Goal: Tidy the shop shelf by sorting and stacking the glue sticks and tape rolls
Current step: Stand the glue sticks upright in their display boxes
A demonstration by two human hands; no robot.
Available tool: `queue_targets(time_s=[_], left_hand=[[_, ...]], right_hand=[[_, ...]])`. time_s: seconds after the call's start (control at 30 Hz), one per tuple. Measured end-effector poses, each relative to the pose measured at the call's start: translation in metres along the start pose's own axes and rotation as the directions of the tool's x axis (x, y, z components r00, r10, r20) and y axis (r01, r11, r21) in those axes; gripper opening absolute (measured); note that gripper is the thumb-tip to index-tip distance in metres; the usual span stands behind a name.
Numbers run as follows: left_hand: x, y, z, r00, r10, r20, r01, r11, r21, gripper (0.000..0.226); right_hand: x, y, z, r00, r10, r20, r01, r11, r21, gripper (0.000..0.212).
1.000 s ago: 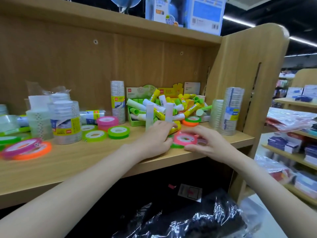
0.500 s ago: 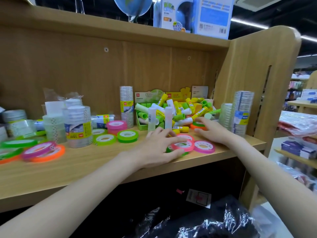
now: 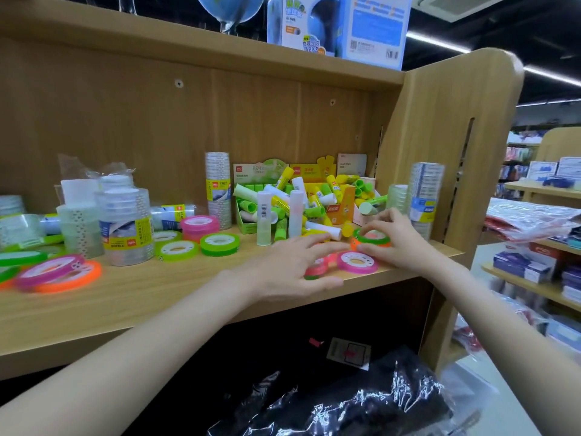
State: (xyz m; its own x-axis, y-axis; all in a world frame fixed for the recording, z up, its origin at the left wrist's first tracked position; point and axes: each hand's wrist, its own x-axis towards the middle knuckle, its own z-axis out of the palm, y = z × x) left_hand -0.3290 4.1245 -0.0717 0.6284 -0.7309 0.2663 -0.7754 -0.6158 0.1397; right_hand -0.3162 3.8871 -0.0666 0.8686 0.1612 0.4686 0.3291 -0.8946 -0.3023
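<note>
At the far left of the light wooden shelf (image 3: 132, 297), a blurred pile of flat pink and orange tape rolls (image 3: 58, 274) is lying partly cut off by the frame edge; the individual rolls there cannot be counted. Behind it, shrink-wrapped stacks of clear tape rolls (image 3: 125, 226) are standing upright, their labels too small to read. Three loose flat green tape rolls (image 3: 219, 243) are lying just beside a short pink stack of tape rolls (image 3: 199, 225).

At the centre, a heap of green, yellow and white glue sticks (image 3: 301, 202) is spilling out of green and yellow cardboard display boxes (image 3: 251, 226); the boxes are mostly hidden by the sticks.

The left hand (image 3: 290, 265) is resting with fingers spread flat over a pink-and-green tape roll (image 3: 317, 268), which is largely covered by the hand; whether the fingers are pressing on it cannot be told. Just beside it, a flat pink tape roll (image 3: 356, 262) is lying on the shelf, touching the right thumb.

The right hand (image 3: 393, 239) is gripping a small stack of one green roll on one orange roll (image 3: 371, 240) with curled fingers; the far side of that stack is hidden by the fingers. A tall clear wrapped tape column (image 3: 424, 196) is standing at the right end of the shelf.

Below the shelf, a black item in glossy plastic wrap (image 3: 355, 401) is partly cut off by the bottom edge.
</note>
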Motion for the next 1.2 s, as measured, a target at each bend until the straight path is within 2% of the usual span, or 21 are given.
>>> queue_targets(time_s=[0.07, 0.13, 0.33, 0.4, 0.47, 0.57, 0.63, 0.7, 0.8, 0.93, 1.0, 1.2], left_hand=[[0.003, 0.002, 0.002, 0.997, -0.035, 0.067, 0.034, 0.999, 0.010, 0.058], [0.002, 0.002, 0.002, 0.997, -0.039, 0.072, 0.035, 0.998, 0.054, 0.053], [-0.012, 0.006, 0.001, 0.998, -0.037, -0.056, 0.043, 0.993, 0.106, 0.036], [-0.020, 0.004, 0.000, 0.995, -0.045, -0.094, 0.053, 0.994, 0.092, 0.031], [-0.026, 0.001, -0.002, 0.992, -0.070, -0.109, 0.081, 0.992, 0.100, 0.031], [-0.028, 0.002, -0.005, 0.989, -0.115, -0.096, 0.126, 0.984, 0.125, 0.033], [-0.028, 0.002, -0.005, 0.986, -0.143, -0.091, 0.154, 0.980, 0.127, 0.034], [-0.028, 0.001, -0.004, 0.974, -0.191, -0.122, 0.205, 0.972, 0.112, 0.036], [-0.029, -0.002, -0.004, 0.952, -0.279, -0.128, 0.293, 0.950, 0.110, 0.038], [-0.033, -0.006, -0.007, 0.947, -0.297, -0.120, 0.308, 0.948, 0.085, 0.040], [-0.037, -0.010, -0.008, 0.949, -0.291, -0.122, 0.300, 0.951, 0.069, 0.039], [-0.052, -0.014, -0.015, 0.951, -0.273, -0.147, 0.283, 0.958, 0.052, 0.036]], right_hand=[[-0.003, 0.000, 0.001, 1.000, -0.004, 0.017, 0.003, 0.995, 0.100, 0.018], [-0.004, -0.001, 0.003, 0.999, -0.019, 0.036, 0.014, 0.993, 0.114, 0.019], [-0.008, -0.008, 0.008, 0.998, -0.044, -0.045, 0.049, 0.992, 0.117, 0.020], [-0.014, -0.011, 0.008, 0.998, -0.059, -0.017, 0.061, 0.986, 0.152, 0.018], [-0.016, -0.009, 0.011, 0.998, -0.060, 0.009, 0.058, 0.991, 0.116, 0.028], [-0.015, -0.004, 0.011, 0.998, 0.061, -0.029, -0.060, 0.998, 0.030, 0.040], [-0.011, -0.006, 0.008, 0.992, 0.107, 0.073, -0.111, 0.992, 0.063, 0.058], [-0.004, -0.010, 0.008, 0.980, 0.109, 0.168, -0.116, 0.993, 0.034, 0.066], [0.007, -0.017, 0.009, 0.976, 0.086, 0.200, -0.092, 0.996, 0.021, 0.054], [0.016, -0.019, 0.011, 0.966, 0.005, 0.260, -0.032, 0.994, 0.100, 0.031], [0.017, -0.016, 0.013, 0.976, -0.011, 0.220, -0.016, 0.993, 0.121, 0.028], [-0.013, -0.023, 0.013, 0.997, -0.073, -0.029, 0.077, 0.984, 0.164, 0.030]])
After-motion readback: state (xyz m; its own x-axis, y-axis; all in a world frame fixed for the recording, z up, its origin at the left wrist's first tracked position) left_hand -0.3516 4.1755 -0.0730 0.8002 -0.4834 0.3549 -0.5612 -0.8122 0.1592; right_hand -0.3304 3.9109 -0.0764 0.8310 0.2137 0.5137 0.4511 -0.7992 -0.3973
